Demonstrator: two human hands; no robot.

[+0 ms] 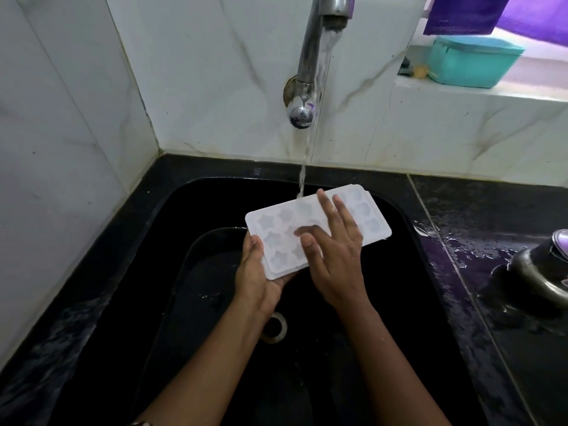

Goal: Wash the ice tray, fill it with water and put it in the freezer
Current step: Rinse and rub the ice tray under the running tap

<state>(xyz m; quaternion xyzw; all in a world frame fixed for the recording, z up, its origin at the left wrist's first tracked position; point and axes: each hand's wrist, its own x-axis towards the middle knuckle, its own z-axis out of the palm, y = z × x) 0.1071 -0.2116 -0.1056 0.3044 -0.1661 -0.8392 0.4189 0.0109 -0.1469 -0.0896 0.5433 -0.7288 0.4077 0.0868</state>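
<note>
A white ice tray [276, 224] with star-shaped and shell-shaped moulds is held over the black sink [399, 241], under the running tap [316, 56]. The water stream [302, 179] lands on the tray's far edge. My left hand [256, 278] grips the tray's near-left end from below, with the thumb on its edge. My right hand [333, 253] lies flat on the tray's middle with straight, spread fingers and hides several moulds.
The sink drain [275, 329] shows below my left wrist. A wet black counter [479, 229] runs to the right, with a dark metal vessel [541, 272] on it. A teal lidded box [473, 61] stands on the tiled ledge under hanging purple cloths [467, 13].
</note>
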